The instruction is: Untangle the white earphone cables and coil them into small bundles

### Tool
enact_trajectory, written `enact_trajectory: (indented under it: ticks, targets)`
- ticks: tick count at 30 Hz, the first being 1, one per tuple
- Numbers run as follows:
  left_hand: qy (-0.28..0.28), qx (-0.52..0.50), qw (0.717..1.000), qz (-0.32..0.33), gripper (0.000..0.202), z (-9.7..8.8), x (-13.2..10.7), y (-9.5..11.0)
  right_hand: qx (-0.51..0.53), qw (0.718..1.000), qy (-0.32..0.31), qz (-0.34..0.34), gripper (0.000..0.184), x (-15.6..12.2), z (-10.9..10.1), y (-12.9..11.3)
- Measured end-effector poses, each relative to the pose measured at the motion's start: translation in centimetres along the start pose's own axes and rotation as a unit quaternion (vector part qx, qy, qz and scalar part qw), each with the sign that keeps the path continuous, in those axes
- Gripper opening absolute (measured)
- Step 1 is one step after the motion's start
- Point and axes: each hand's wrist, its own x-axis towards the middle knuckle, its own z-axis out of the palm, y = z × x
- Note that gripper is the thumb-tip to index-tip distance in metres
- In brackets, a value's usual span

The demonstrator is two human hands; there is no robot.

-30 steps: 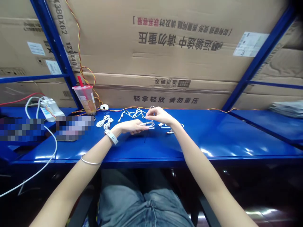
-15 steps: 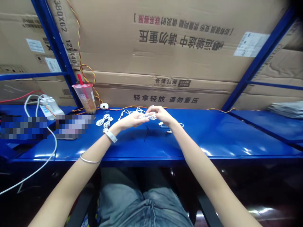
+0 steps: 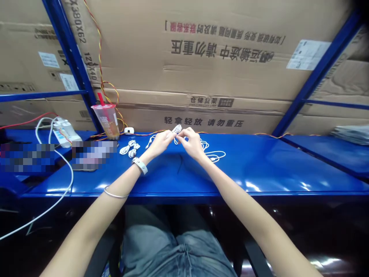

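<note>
Holding up a white bundle [image 3: 178, 129] of cord

The left hand [image 3: 163, 144] pinches the bundle, which pokes out past its fingertips, its long way slanting up and right. The right hand [image 3: 191, 143] is just beside its low end, fingers bent in; I can't tell if they grip it. Below, a thin dark strip [image 3: 180, 164] lies on the blue surface [image 3: 248, 159]. Two small tied cords [image 3: 126, 149] sit left, a looped cord [image 3: 214, 158] right.

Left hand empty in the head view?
No: the left hand grips a bundled white cable, whose loops stick out beyond its grip.
</note>
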Motion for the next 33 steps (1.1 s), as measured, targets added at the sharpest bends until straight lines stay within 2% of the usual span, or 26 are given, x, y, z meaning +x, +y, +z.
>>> enact_trajectory:
  ticks: [2, 5, 8, 10, 15, 19, 21, 24, 28, 30, 33]
  targets:
    - [0.016, 0.08, 0.996, 0.037, 0.034, -0.2, 0.1, -0.3, -0.006, 1.0, -0.014, -0.002, 0.02, 0.2, -0.3, 0.2]
    - [-0.004, 0.187, 0.98, 0.071, 0.029, -0.4, 0.1, -0.8, -0.012, 0.998, -0.062, 0.008, 0.021, 0.5, -0.6, 0.8]
    - [-0.042, 0.312, 0.947, 0.063, 0.032, -0.2, -0.2, -1.0, -0.044, 0.992, -0.115, 0.019, 0.021, 0.5, -0.4, 1.4]
    - [-0.049, 0.374, 0.925, 0.052, 0.033, 0.2, -0.4, -1.0, -0.104, 0.987, -0.121, 0.008, 0.019, 0.3, 0.0, 1.6]
    - [-0.073, 0.456, 0.887, 0.015, 0.034, 1.2, -0.9, 0.0, -0.257, 0.957, -0.12, -0.062, 0.014, -0.4, 0.5, 1.1]
    - [-0.084, 0.478, 0.874, 0.022, 0.03, 1.1, -0.8, 0.2, -0.307, 0.93, -0.147, -0.137, 0.019, -0.5, 0.5, 0.7]
    - [-0.072, 0.481, 0.873, 0.04, 0.031, 0.9, -0.7, 0.0, -0.279, 0.943, -0.131, -0.13, 0.017, -0.3, 0.5, 0.8]
    - [-0.054, 0.464, 0.882, 0.06, 0.034, 0.5, -0.6, -0.4, -0.177, 0.977, -0.094, -0.07, 0.014, 0.1, 0.2, 1.3]
    - [-0.091, 0.401, 0.907, 0.094, 0.032, 0.3, -0.6, -0.5, -0.043, 0.995, -0.073, -0.048, 0.015, 0.6, -0.7, 1.9]
    - [-0.1, 0.376, 0.915, 0.11, 0.032, 0.3, -0.6, -0.4, 0.05, 0.995, -0.091, -0.004, 0.021, 0.7, -1.1, 2.2]
    - [-0.093, 0.375, 0.913, 0.131, 0.032, 0.3, -0.6, -0.3, 0.197, 0.958, -0.179, 0.104, 0.029, 0.7, -1.4, 2.2]
